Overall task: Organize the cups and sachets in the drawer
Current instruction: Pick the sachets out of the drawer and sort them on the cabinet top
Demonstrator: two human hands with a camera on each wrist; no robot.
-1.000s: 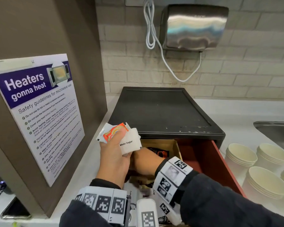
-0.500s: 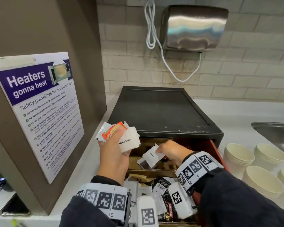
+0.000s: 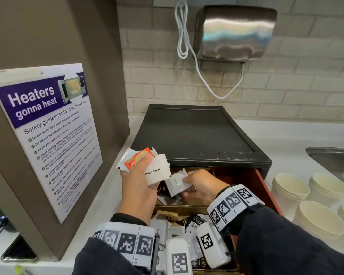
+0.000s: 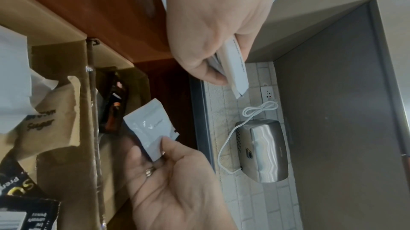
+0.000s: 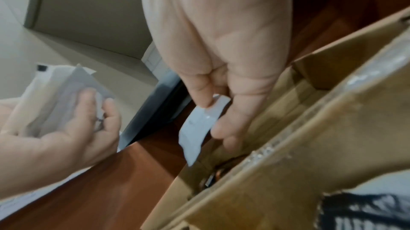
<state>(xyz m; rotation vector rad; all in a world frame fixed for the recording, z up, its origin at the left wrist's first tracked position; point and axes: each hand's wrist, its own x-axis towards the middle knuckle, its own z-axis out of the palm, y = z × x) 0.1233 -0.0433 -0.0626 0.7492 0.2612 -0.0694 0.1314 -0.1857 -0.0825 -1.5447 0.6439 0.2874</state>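
My left hand (image 3: 139,181) holds a fanned bunch of sachets (image 3: 145,165) above the drawer's left edge: white ones, an orange one, and one marked White Sugar. Just to its right, my right hand (image 3: 195,185) pinches a single white sachet (image 3: 176,182) between thumb and fingers over the back compartment of the open red drawer (image 3: 264,187). That white sachet (image 4: 150,130) (image 5: 199,125) shows in both wrist views. Cardboard dividers (image 3: 179,208) split the drawer. The near compartment holds several black, white and brown sachets (image 3: 187,225). Stacks of paper cups (image 3: 288,189) stand on the counter at right.
The drawer belongs to a black box (image 3: 193,133) on a white counter. A brown cabinet with a microwave safety poster (image 3: 46,132) walls off the left. A steel sink (image 3: 334,163) lies at far right, and a hand dryer (image 3: 234,32) hangs on the tiled wall.
My right hand came up out of the back compartment with a white sachet and has carried it left, close to the bunch in my left hand. The left hand stayed put.
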